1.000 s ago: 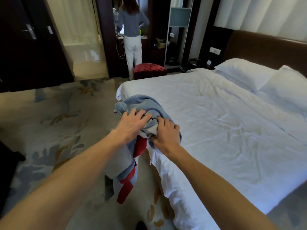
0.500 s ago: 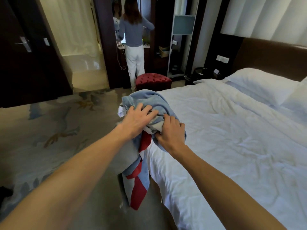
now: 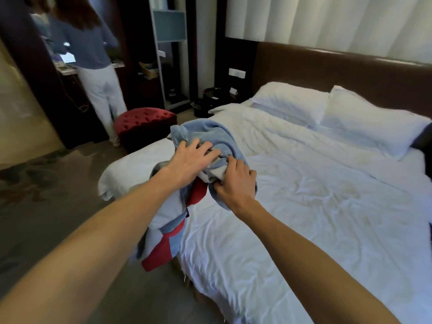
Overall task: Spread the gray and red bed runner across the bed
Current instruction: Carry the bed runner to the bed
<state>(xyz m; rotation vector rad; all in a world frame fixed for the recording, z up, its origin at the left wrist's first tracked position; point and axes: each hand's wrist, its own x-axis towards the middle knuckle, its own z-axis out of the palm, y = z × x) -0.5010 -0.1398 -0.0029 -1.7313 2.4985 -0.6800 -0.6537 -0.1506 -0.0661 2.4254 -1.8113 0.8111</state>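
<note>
At far left a person (image 3: 93, 66) stands at a counter with back turned, a red stool (image 3: 145, 120) just behind and well apart from the work. At centre, the left hand (image 3: 190, 160) lies over the top of the bunched bed runner (image 3: 205, 134). Its fingers are spread and curled into the folds, apparently to take the bundle's weight. The runner is not yet spread. It is a gray wad held over the foot end of the bed (image 3: 315, 218), with a gray-and-red tail hanging below the left wrist, past the mattress edge toward the floor (image 3: 58, 206). Just beside it, the right hand (image 3: 236, 183) pinches a pale fold with tightly curled fingers, likely hunting for an edge or corner from which to shake the cloth open. To the right stretches the bed's rumpled white cover, the surface the strip is meant to cross. Two pillows (image 3: 289, 101) sit against the headboard (image 3: 350, 66) at far right, so the runner most likely belongs at this nearer end.
</note>
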